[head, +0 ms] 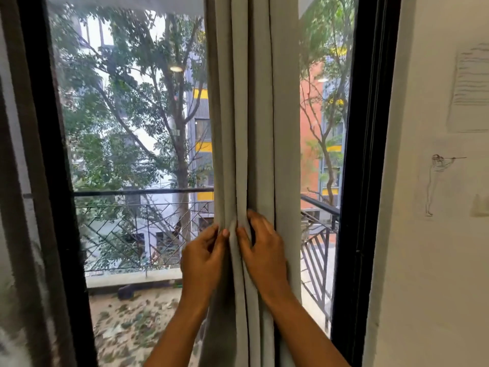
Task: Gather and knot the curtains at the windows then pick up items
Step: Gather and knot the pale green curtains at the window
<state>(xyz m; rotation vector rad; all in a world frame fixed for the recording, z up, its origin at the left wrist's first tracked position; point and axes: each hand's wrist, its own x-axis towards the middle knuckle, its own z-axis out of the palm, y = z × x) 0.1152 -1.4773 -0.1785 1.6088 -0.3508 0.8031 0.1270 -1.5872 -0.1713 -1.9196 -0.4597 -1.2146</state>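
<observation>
A grey curtain (254, 115) hangs bunched into narrow vertical folds in the middle of the window (132, 128). My left hand (203, 256) grips the folds from the left side, thumb and fingers pinching the cloth. Opposite it, my right hand (263, 250) grips the same folds from the right, fingers curled into the pleats. Both hands sit at the same height, nearly touching across the gathered cloth. Below my wrists the curtain falls straight down out of view.
A black window frame (357, 181) stands right of the curtain, with a white wall (428, 234) bearing pencil sketches beyond it. Another dark frame post (53, 181) is at the left. Outside are a balcony railing (137, 193), trees and buildings.
</observation>
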